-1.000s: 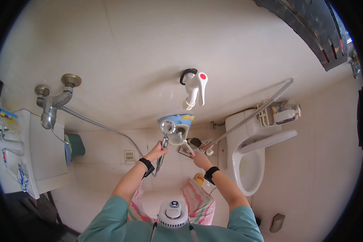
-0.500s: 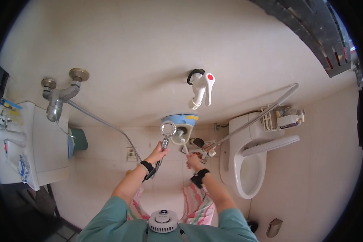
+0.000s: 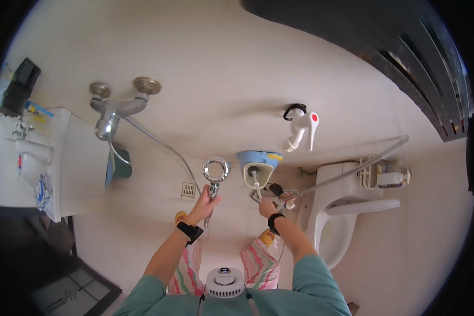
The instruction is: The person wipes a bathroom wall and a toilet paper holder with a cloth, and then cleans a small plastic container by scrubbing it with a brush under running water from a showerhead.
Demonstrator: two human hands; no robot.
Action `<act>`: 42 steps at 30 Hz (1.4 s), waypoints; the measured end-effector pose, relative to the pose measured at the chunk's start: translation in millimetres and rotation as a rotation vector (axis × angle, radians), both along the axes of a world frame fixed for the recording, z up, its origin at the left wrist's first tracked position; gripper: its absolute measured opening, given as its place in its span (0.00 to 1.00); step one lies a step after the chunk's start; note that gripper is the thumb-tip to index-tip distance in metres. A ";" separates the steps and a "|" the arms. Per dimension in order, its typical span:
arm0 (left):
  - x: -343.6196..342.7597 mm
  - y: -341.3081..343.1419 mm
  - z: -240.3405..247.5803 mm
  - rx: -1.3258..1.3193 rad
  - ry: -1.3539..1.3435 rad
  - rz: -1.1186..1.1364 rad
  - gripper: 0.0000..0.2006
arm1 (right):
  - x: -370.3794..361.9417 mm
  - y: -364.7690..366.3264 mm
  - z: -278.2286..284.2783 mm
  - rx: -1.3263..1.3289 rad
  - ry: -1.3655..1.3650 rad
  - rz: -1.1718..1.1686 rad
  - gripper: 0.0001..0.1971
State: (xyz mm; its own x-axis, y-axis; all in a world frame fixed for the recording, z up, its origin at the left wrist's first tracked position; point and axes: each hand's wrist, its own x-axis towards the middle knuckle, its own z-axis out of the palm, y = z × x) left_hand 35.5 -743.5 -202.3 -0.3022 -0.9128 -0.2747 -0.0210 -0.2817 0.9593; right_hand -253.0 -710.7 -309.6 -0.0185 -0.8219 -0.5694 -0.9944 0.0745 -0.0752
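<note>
My left hand [image 3: 200,208] is closed around the handle of a chrome shower head [image 3: 214,189], held upright with its round ring at the top. No water can be made out coming from it. In my right hand [image 3: 267,207] is the white handle of a brush [image 3: 258,193]. Its far end reaches into the bowl of a small blue and white child's urinal [image 3: 254,157], low against the wall. The brush tip is partly hidden in there. A gap separates the shower head from the urinal, which lies to its right.
A white tap [image 3: 299,129] juts from the wall above the urinal. At right stands a toilet [image 3: 339,203] with its lid raised, crossed by a long grey pole [image 3: 355,167]. On the left are a shower mixer [image 3: 116,109], its hose [image 3: 166,143], a washbasin cabinet [image 3: 81,163] and a green bucket [image 3: 122,164].
The whole view has shifted, so the fixtures sit further right in the picture. Against the urinal, the shower head has moved left and no longer overlaps it. The brush stays in the bowl.
</note>
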 end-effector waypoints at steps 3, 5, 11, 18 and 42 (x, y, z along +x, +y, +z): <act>38.2 9.8 49.8 0.101 -0.082 0.061 0.20 | 37.2 -3.1 10.2 0.394 -1.110 -1.106 0.05; 29.8 11.7 64.0 -0.094 -0.041 0.179 0.17 | 11.3 9.5 -0.4 0.430 -1.486 -1.427 0.11; 49.4 19.5 183.3 -0.159 0.094 0.378 0.17 | 23.7 -3.0 16.0 0.540 -1.675 -1.796 0.12; 94.2 -30.9 296.8 -0.272 0.211 0.742 0.15 | 31.3 -19.1 55.0 0.305 -1.107 -1.019 0.11; 195.3 -215.0 330.8 -0.074 0.219 1.252 0.22 | 42.6 -36.2 42.5 0.011 0.113 0.157 0.18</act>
State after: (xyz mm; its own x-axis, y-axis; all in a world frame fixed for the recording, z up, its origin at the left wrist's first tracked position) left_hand 230.8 -958.5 128.5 0.7413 -0.6165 -0.2652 0.3799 0.0596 0.9231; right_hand -210.4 -746.9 -267.1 0.0444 -0.8134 -0.5800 -0.9959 -0.0816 0.0381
